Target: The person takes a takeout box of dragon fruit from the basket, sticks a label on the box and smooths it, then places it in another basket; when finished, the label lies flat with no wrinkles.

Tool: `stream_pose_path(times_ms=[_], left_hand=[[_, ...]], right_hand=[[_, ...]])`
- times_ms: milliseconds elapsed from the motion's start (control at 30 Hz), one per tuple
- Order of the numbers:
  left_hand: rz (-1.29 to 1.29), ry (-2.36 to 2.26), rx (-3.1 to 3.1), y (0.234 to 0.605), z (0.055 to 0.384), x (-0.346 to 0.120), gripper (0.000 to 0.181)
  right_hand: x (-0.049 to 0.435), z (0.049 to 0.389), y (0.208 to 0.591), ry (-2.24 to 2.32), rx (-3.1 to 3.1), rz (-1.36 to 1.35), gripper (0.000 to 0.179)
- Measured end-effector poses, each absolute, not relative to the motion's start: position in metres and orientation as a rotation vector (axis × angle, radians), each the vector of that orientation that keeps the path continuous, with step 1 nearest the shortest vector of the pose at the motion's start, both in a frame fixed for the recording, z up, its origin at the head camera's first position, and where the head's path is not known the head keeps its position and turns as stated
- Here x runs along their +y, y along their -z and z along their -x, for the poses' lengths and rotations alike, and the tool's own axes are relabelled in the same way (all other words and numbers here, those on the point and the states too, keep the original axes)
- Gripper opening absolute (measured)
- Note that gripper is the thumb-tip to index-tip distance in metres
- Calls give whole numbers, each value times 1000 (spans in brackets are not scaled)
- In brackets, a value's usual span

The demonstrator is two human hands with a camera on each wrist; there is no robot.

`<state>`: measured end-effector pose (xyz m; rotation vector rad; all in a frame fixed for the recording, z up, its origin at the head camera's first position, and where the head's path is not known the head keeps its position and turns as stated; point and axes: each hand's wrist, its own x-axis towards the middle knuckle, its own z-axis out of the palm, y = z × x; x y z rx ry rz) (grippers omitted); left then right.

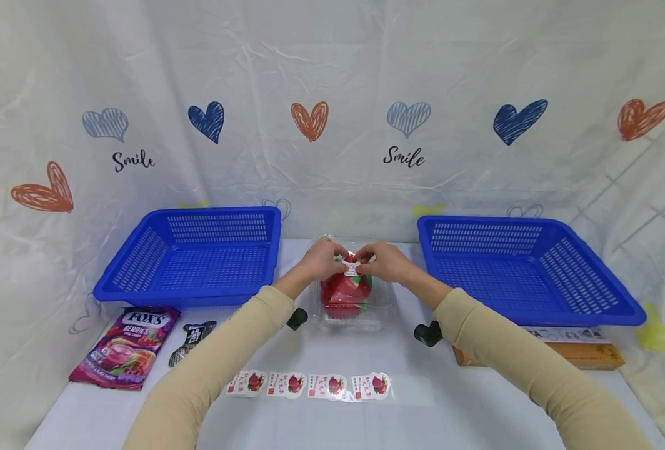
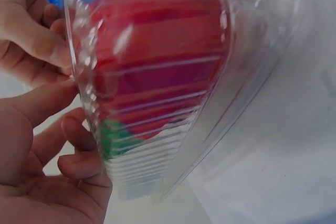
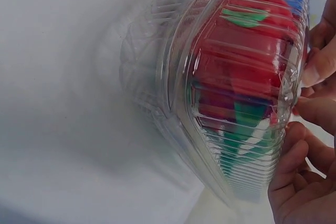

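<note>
A clear plastic clamshell box (image 1: 352, 306) stands on the white table between two baskets, with a red and green fruit (image 1: 345, 292) inside. Both hands meet on its lid: my left hand (image 1: 324, 259) and my right hand (image 1: 382, 260) pinch a small white sticker (image 1: 352, 269) on top of it. In the left wrist view the left hand's fingers (image 2: 79, 163) curl at the box's ribbed rim (image 2: 86, 103). In the right wrist view the right hand's fingers (image 3: 299, 177) curl against the box's edge (image 3: 286, 98).
Two blue baskets, one on the left (image 1: 194, 256) and one on the right (image 1: 520, 269). A strip of several fruit stickers (image 1: 309, 385) lies near the front. A purple candy bag (image 1: 125, 347) and a small black packet (image 1: 193, 340) lie at left, a brown box (image 1: 580, 353) at right.
</note>
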<state>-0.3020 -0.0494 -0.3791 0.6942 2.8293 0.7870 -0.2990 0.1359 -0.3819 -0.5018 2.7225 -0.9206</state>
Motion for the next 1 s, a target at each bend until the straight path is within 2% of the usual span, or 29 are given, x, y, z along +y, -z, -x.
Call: stream_pose_path(times_ms=[267, 500, 1000], left_hand=[[-669, -765, 2715, 376, 309, -50, 39], [-662, -771, 2710, 374, 308, -49, 42], [-617, -827, 2739, 377, 306, -51, 34]], right_hand=[[135, 302, 382, 885, 2713, 539, 37], [135, 302, 382, 828, 2735, 556, 46], [138, 299, 383, 892, 2721, 551, 30]])
